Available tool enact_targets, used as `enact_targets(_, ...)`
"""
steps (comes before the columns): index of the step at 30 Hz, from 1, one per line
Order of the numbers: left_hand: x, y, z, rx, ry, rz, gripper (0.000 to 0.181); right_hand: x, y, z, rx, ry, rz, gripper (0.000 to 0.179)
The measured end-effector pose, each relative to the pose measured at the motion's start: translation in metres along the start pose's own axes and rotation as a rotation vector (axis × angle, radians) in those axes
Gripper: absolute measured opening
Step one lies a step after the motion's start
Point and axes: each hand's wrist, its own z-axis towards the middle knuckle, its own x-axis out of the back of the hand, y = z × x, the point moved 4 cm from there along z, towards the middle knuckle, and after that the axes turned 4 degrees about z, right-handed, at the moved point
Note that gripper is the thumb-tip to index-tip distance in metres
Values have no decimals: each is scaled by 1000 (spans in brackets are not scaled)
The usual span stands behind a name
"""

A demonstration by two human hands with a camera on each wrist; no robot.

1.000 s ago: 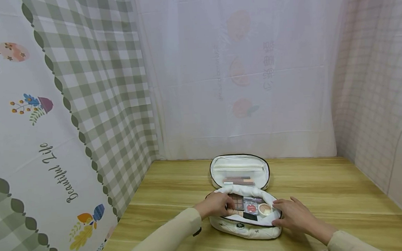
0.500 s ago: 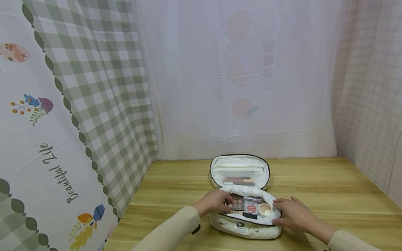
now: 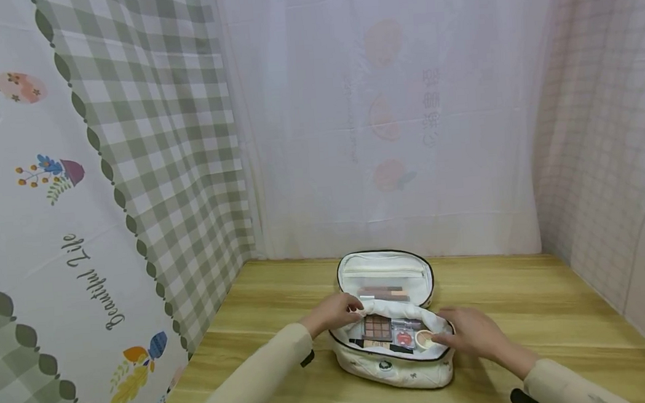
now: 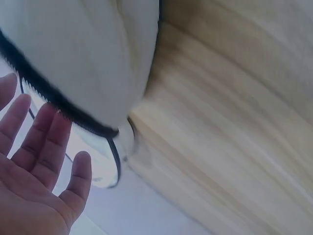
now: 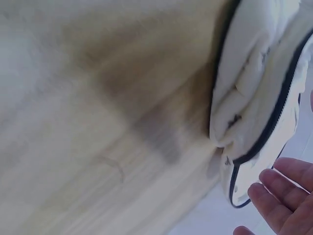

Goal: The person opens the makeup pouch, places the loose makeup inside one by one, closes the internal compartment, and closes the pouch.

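Observation:
A white quilted makeup bag [image 3: 394, 374] with dark zipper edging stands unzipped, its lid [image 3: 384, 260] folded back. Inside lie an eyeshadow palette [image 3: 377, 327], a small square case with a red centre [image 3: 403, 338], a round compact [image 3: 424, 339] and some tubes. My left hand [image 3: 332, 312] is at the bag's back left rim; in the left wrist view its loosely bent fingertips meet the zipper edge [image 4: 80, 117]. At the right rim is my right hand [image 3: 472, 334], fingers extended over the opening near the compact. Its fingers [image 5: 271, 205] look relaxed in the right wrist view.
Slim makeup pencils or tubes [image 3: 383, 293] sit in the lid's sheer pocket. The bag stands on a wood-grain table [image 3: 283, 290]. Behind it hangs a pale curtain [image 3: 389, 210], with a green checked cloth [image 3: 179, 130] along the left.
My left hand has come out from beside the palette, moving back to the left rim. The bag's mouth stands wider, showing more of the contents. My right hand has shifted slightly up.

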Motion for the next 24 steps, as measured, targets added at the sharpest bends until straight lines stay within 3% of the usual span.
enact_targets(6,12,-17,2,49,103,-44,26,5,15,13,-74,0,-1,64)
enact_targets(11,19,-32,4,137,177,-110,31,9,36,26,-169,9,36,61)
enact_targets(18,21,-48,11,246,230,-216,37,9,62,43,-315,-18,102,74)
enact_targets(24,19,-57,20,303,263,-251,35,9,68,54,-340,-12,162,70)
